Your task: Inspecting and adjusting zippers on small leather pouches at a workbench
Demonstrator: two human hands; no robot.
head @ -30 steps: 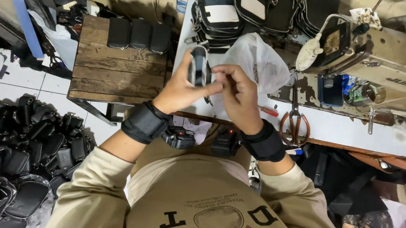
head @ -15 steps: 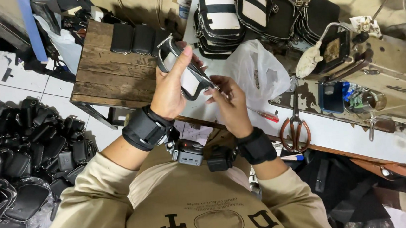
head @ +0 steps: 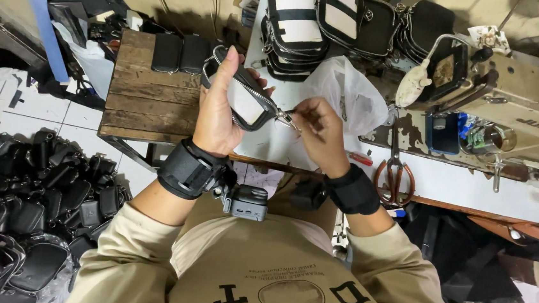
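Note:
My left hand grips a small black-and-white zip pouch, held up over the edge of a wooden table. The pouch lies tilted in my palm with its white panel facing me. My right hand pinches the metal zipper pull at the pouch's lower right corner. Both wrists wear black straps, and a small camera unit hangs under each one.
A clear plastic bag lies on the white work table. Stacked black-and-white bags stand at the back. Scissors, a sewing machine and a phone are to the right. Several black pouches pile on the floor at left.
My left hand has swung the pouch leftward and up over the wooden table and turned it flat. My right hand moved onto the zipper pull.

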